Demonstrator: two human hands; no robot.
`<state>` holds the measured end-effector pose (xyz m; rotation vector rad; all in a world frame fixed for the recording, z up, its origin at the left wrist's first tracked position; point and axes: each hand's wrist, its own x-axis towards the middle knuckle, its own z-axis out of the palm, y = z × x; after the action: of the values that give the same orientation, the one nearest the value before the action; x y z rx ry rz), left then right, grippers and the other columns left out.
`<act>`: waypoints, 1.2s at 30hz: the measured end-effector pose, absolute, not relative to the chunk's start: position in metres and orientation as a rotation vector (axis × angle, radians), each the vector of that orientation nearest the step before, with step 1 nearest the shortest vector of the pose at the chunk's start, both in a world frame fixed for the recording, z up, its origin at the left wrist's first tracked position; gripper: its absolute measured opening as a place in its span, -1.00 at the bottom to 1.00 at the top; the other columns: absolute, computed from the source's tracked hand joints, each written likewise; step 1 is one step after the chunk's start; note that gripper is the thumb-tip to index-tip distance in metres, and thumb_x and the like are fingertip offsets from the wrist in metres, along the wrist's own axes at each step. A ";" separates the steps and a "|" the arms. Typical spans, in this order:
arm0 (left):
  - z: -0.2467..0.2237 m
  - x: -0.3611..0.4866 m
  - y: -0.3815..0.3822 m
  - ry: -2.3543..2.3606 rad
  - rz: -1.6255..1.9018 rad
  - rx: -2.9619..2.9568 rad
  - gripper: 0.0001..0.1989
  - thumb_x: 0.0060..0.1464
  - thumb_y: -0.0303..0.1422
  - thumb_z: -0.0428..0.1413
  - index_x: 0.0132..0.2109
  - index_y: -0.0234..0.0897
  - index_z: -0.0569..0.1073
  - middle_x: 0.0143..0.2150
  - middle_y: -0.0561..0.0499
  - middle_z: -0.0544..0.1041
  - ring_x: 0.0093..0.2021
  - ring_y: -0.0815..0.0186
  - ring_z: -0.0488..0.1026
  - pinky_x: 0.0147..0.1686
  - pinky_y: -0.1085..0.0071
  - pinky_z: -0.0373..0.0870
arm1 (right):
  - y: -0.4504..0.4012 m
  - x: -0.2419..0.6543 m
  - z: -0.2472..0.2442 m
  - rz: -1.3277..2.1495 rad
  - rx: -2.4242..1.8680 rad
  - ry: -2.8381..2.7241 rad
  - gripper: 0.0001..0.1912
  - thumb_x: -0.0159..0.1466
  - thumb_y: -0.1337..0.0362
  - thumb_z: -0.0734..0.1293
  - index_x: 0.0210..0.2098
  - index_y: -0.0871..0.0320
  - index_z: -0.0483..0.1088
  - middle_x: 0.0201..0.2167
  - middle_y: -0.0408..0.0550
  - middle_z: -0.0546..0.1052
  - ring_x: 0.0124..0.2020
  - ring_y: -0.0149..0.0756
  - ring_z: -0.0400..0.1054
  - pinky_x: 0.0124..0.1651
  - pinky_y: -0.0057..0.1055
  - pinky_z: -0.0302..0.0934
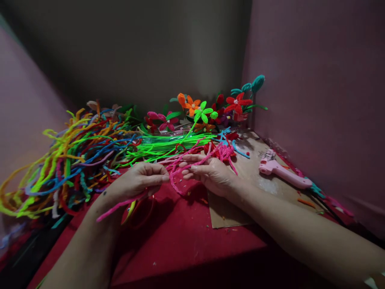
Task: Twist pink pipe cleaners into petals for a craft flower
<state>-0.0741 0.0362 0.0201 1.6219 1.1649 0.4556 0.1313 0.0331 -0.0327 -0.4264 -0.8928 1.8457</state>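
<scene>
Pink fuzzy stem [175,185] held over red counter [192,237], pinched in closed fingers of left hand [144,178], steadied in partly curled fingers of right hand [215,174], presumably so its bend can be controlled between both.

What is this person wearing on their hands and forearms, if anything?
The left hand and right hand are ungloved, and no watch or bracelet shows. A bit of pale fabric, perhaps a sleeve edge, shows by the right forearm.
</scene>
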 end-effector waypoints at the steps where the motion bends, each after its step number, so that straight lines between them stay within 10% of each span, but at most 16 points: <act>1: 0.020 -0.073 0.036 1.151 0.464 1.608 -0.81 -0.05 -0.27 0.14 -0.45 -0.33 0.44 -0.72 0.13 0.24 -0.74 0.56 0.06 -0.77 0.62 -0.08 | 0.033 0.131 -0.033 1.843 -0.428 -0.897 -0.79 0.08 0.52 0.28 -0.26 0.30 0.40 -0.34 0.00 0.52 -0.46 -0.45 0.40 -0.27 -0.44 0.33; 12: 0.005 -0.060 0.032 0.737 0.901 1.349 -0.67 -0.18 -0.51 0.23 -0.16 -0.35 0.50 -0.34 -0.12 0.54 -0.44 0.34 0.46 -0.41 0.47 0.39 | 0.041 0.133 -0.032 1.666 -0.475 -0.645 -0.92 0.15 0.45 0.26 -0.38 0.31 0.40 -0.33 0.04 0.51 -0.33 -0.34 0.45 -0.13 -0.36 0.32; 24: -0.007 -0.049 0.050 0.792 1.353 0.909 -0.80 0.09 -0.33 0.04 -0.41 -0.37 0.42 -0.61 0.12 0.28 -0.70 0.55 0.14 -0.71 0.60 0.14 | 0.047 0.146 -0.020 1.631 -0.393 -0.655 -0.80 0.24 0.32 0.16 -0.43 0.16 0.39 -0.37 -0.08 0.53 -0.22 -0.36 0.40 -0.03 -0.28 0.21; 36: 0.002 -0.057 0.060 0.923 1.601 0.488 -0.68 0.20 -0.35 -0.13 -0.44 -0.33 0.41 -0.53 0.06 0.48 -0.51 0.40 0.45 -0.45 0.42 0.43 | 0.043 0.145 -0.016 1.549 -0.399 -0.632 -0.83 0.26 0.33 0.17 -0.34 0.19 0.38 -0.43 -0.06 0.54 -0.30 -0.36 0.44 -0.02 -0.27 0.23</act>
<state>-0.0569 0.0600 0.0020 0.4876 0.9226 1.6014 0.1449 0.0428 -0.0162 -0.3987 -0.6320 1.5487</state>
